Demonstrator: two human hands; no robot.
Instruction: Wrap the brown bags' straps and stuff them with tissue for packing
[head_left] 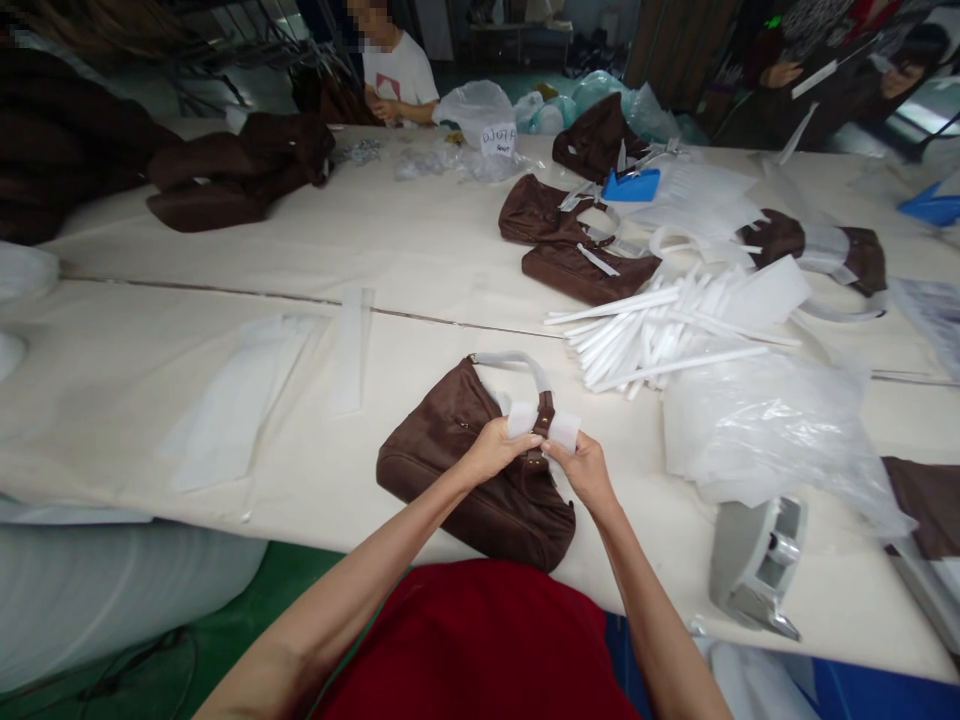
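This is a handbag workshop on a factory floor. A long cream-covered worktable (225,370) runs across the room, bearing brown handbags (577,240), a heap of white plastic strips (645,340) and a tape dispenser (757,565). A co-worker (397,75) sits beyond it, and green flooring (180,600) shows below its near edge.

Dark chocolate brown, plain and unpatterned, on the handbag (465,490), with pale grey along its handle (510,360) and bright white on the wrap (564,430) around the strap. Creamy off-white across the table cover (225,240), whiter still on the heaped plastic strips (645,340), and vivid blue on a small plastic piece (631,185). Deep solid red on the shirt (465,640), and saturated green on the floor (289,590).
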